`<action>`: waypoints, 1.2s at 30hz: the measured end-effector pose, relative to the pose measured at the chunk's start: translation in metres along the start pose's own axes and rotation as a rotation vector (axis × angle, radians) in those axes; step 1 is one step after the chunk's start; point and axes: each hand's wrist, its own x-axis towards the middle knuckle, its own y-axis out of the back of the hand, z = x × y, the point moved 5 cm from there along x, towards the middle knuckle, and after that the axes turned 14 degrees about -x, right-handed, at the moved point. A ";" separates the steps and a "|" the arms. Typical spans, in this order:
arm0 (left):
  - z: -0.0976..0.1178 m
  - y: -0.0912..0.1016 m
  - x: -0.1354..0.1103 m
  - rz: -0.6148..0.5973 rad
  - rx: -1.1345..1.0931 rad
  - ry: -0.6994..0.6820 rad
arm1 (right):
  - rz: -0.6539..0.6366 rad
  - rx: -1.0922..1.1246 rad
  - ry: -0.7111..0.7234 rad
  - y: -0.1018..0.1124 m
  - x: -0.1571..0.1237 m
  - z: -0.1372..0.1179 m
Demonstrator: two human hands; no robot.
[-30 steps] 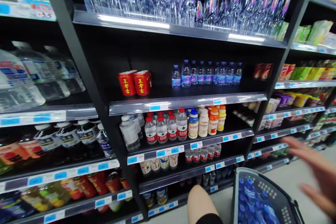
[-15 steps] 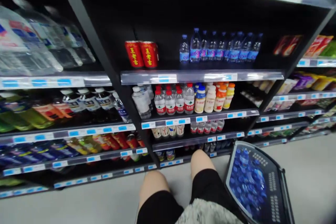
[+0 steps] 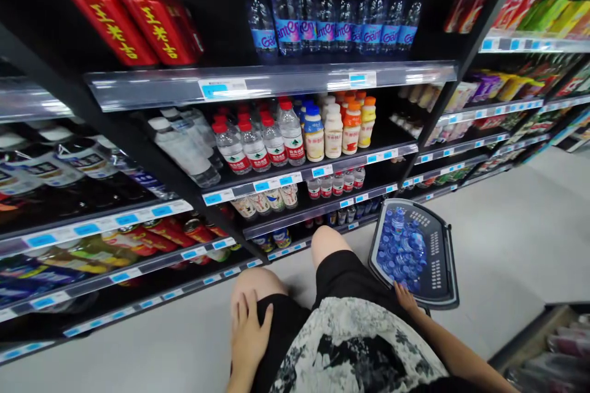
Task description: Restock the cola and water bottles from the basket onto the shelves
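My left hand (image 3: 249, 325) rests on my left thigh by the knee, its fingers spread and holding nothing. At the near rim of a dark shopping basket (image 3: 440, 301), my right hand (image 3: 405, 298) reaches over with its fingers stretched out. Whether it touches the rim is too small to tell. Inside the basket lies a heap of blue-capped water bottles (image 3: 401, 252), one standing out on top. The basket stands on the floor at my right side. Before me, several water bottles with blue labels (image 3: 325, 24) stand in a row on the shelf (image 3: 295, 80).
Red drink cans (image 3: 152, 24) stand left on that shelf. Below are red-capped water bottles (image 3: 270, 141) and small bottles with coloured caps (image 3: 334, 132). Dark drink bottles (image 3: 69, 166) fill the left bay; snack packets (image 3: 507, 86) are at right. A low bin (image 3: 520, 344) is behind right.
My view has moved closer and turned right and down. Both hands have come into view, the left on my thigh, the right at the basket.
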 end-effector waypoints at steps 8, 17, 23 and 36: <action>0.051 0.005 -0.005 0.017 0.099 -0.059 | -0.031 -0.197 0.110 -0.009 0.000 0.000; 0.065 -0.005 0.000 -0.013 0.098 -0.159 | -0.001 -0.216 0.145 -0.014 -0.001 0.010; 0.071 -0.006 -0.003 -0.041 0.092 -0.158 | 0.001 -0.172 0.249 -0.025 -0.020 0.037; 0.074 -0.003 -0.002 -0.052 0.093 -0.157 | -0.211 -0.046 0.400 -0.050 -0.047 0.140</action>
